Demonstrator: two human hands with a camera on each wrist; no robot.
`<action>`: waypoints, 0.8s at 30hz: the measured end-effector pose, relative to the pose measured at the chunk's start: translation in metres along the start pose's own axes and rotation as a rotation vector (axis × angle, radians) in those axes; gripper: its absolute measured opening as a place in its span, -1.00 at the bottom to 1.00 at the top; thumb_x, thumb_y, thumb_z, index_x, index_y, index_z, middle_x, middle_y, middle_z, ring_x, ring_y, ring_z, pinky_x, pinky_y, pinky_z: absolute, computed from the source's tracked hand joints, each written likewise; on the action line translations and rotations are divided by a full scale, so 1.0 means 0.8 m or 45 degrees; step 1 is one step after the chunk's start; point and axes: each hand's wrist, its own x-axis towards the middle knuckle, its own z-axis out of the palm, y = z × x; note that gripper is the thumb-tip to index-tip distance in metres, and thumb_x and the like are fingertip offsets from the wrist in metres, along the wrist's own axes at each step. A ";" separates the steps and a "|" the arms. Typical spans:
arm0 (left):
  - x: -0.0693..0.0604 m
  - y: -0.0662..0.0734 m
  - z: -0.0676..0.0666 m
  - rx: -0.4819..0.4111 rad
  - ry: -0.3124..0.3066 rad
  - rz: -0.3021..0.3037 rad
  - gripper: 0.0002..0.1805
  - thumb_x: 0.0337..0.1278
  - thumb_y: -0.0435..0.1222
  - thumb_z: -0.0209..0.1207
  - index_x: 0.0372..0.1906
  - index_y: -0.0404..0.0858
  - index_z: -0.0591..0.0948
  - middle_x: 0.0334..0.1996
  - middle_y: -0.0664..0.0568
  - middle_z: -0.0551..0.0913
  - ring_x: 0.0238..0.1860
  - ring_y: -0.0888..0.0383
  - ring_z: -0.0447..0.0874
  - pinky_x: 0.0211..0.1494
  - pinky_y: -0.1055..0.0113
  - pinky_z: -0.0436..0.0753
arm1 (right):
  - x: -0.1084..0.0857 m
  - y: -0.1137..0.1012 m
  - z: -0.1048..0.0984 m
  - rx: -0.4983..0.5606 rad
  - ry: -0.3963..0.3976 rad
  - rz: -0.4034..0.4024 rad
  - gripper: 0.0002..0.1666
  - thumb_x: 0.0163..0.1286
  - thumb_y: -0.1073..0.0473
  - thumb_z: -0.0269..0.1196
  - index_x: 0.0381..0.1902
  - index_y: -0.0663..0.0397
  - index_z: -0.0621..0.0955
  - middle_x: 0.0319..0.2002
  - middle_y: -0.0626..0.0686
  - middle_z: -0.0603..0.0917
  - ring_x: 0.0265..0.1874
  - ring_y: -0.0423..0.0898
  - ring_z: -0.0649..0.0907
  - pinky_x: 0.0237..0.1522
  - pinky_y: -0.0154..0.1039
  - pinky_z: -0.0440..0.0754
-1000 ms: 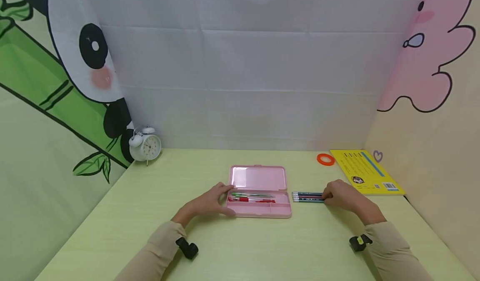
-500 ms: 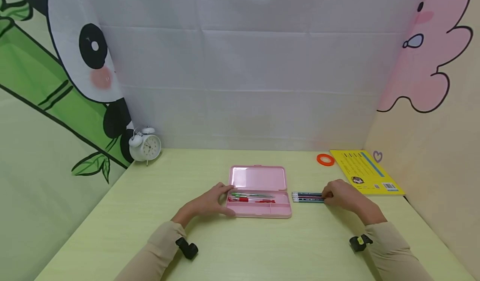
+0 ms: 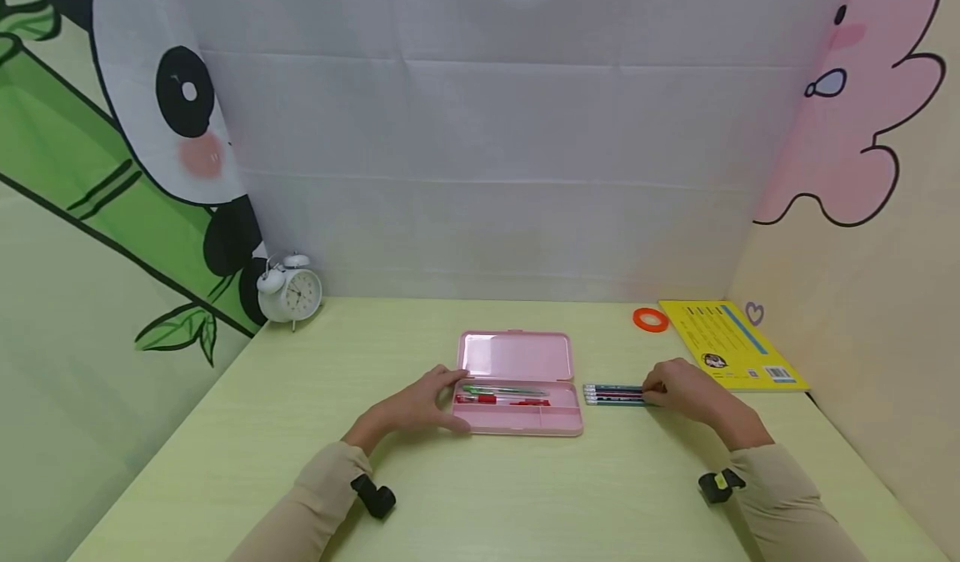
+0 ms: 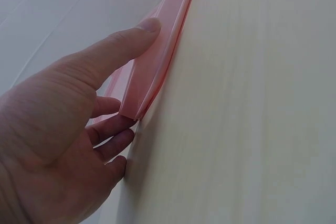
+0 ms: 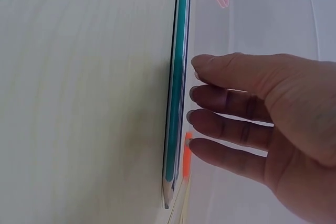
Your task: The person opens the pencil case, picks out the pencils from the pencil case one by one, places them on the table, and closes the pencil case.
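Observation:
A pink pencil case (image 3: 517, 419) lies with its lid raised on the table, with a green pen (image 3: 480, 389) and red pens or pencils (image 3: 480, 398) in its long compartment. My left hand (image 3: 420, 401) holds the case's left end; in the left wrist view the thumb presses the near wall and the fingers lie round the end. Right of the case, several pencils (image 3: 611, 394) lie side by side. My right hand (image 3: 686, 391) covers their right part. In the right wrist view its loosely bent fingertips are just over a teal pencil (image 5: 177, 87); whether they touch cannot be told.
An orange tape ring (image 3: 650, 320) and a yellow book (image 3: 735, 345) lie at the back right. On the far left corner stands a white alarm clock (image 3: 292, 293). A pale cloth wall (image 3: 495, 237) closes off the table's back edge.
My right hand has shifted very slightly left over the pencils. The left hand, the pencil case and the pencils stay where they were.

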 end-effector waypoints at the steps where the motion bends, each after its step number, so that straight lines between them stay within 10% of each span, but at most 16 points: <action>1: 0.000 0.000 0.000 0.001 0.000 -0.002 0.10 -0.12 0.15 0.47 0.53 -0.16 0.26 0.06 0.09 0.36 0.15 0.07 0.33 0.23 0.02 0.42 | 0.000 -0.001 0.000 0.007 0.001 -0.001 -0.90 0.30 0.24 0.39 -0.23 0.08 0.79 -0.35 -0.11 0.69 -0.40 -0.14 0.53 -0.29 -0.24 0.56; 24: -0.001 0.000 -0.001 -0.009 0.004 0.001 0.08 -0.14 0.16 0.47 0.51 -0.12 0.29 0.10 0.09 0.36 0.18 0.07 0.33 0.26 0.00 0.42 | 0.037 -0.063 0.018 0.098 0.097 -0.076 -0.83 0.34 0.23 0.36 -0.17 0.21 0.76 -0.37 -0.07 0.67 -0.39 -0.16 0.55 -0.32 -0.30 0.58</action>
